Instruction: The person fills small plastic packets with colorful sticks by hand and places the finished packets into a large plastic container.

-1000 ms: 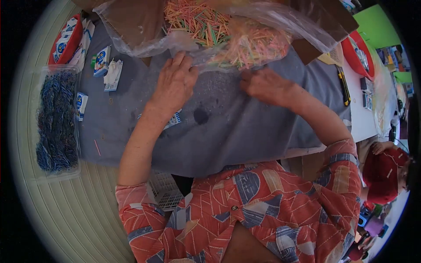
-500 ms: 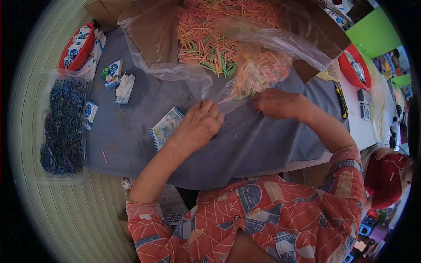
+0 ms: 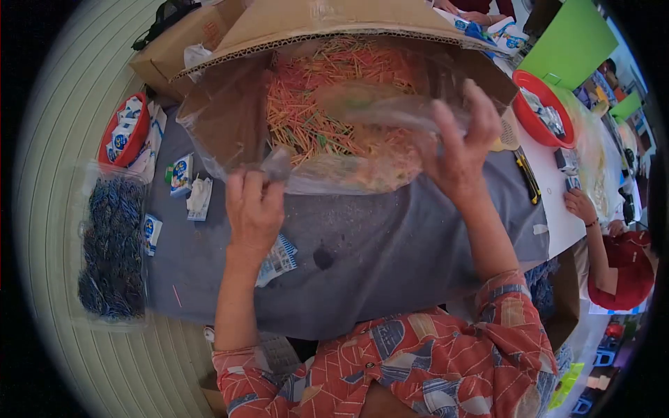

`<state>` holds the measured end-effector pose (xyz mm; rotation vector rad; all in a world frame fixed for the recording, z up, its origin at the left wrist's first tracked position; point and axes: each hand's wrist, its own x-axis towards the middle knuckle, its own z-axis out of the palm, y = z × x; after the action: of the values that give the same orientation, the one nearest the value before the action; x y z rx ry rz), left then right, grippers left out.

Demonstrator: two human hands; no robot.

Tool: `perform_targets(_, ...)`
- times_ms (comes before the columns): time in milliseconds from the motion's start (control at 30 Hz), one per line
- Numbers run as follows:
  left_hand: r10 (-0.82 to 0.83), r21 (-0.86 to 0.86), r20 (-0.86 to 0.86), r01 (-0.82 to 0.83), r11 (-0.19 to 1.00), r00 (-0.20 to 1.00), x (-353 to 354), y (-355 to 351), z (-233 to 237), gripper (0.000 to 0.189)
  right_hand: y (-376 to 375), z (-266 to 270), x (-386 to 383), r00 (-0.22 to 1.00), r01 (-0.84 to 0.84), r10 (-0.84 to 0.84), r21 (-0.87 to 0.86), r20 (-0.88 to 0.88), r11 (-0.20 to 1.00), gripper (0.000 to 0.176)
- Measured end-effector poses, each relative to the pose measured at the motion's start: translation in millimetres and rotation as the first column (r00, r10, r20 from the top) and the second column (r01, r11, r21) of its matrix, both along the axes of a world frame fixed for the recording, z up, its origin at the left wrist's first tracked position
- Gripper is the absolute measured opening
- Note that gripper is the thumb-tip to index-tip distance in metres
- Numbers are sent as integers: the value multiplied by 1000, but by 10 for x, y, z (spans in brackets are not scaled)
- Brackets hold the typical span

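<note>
Plastic bag gripped by left hand; right hand perhaps touches it.

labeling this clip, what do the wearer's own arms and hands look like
Both hands, left and right, are bare, without gloves. The sleeves are short and loose, coral red patterned with blue and beige patches and pale lines.

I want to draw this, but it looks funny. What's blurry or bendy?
Head view: the right hand looks motion-blurred; the left hand is clearer; the striped floor curves, like through a fisheye lens; black fills the corners; pale shine streaks the clear plastic.
</note>
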<state>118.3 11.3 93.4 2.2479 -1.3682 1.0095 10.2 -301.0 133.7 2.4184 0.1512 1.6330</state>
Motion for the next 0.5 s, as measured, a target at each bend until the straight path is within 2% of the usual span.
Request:
perform_targets(33,110,-20,77,-109,994,991,94,11,-2,15,-134,6,-47,1000,2,-2,1,12,1000,81)
perform_targets(67,216,-50,152,-211,976,964,175,15,-4,18,-295,-8,-101,986,158,-161,84,34,984,88)
perform_targets(100,208,-53,163,-202,978,965,245,11,-5,18,-457,-34,-157,947,308,-319,168,43,936,96)
perform_targets(133,244,-132,118,-229,964,962,298,-1,-19,21,-638,-109,-187,943,318,-330,170,50,933,96)
perform_targets(167,277,-207,67,-259,943,958,333,-24,-45,24,-836,-237,-187,967,228,-252,336,30,914,98)
perform_targets(200,272,-211,69,-253,944,960,364,-42,-78,24,-976,-361,-181,986,130,-164,492,26,861,101)
perform_targets(233,297,-241,18,-284,928,955,402,-53,-99,26,-1049,-464,-163,986,126,-163,489,33,863,101)
perform_targets(267,324,-271,-33,-320,908,946,429,-54,-95,29,-1097,-561,-123,994,-56,-27,685,109,726,88)
perform_targets(333,359,-285,0,-344,895,933,404,-66,-64,29,-1203,-716,-51,971,-238,101,821,218,518,75)
perform_targets(400,384,-283,22,-362,888,923,347,-77,-42,29,-1232,-818,-70,954,48,245,895,-172,443,42)
perform_targets(433,416,-304,6,-394,867,909,302,-81,-8,27,-1225,-815,-81,952,54,248,897,-179,438,42)
perform_targets(500,452,-309,-23,-437,845,892,253,-54,-51,26,-1204,-761,-114,934,-25,341,931,-108,364,23)
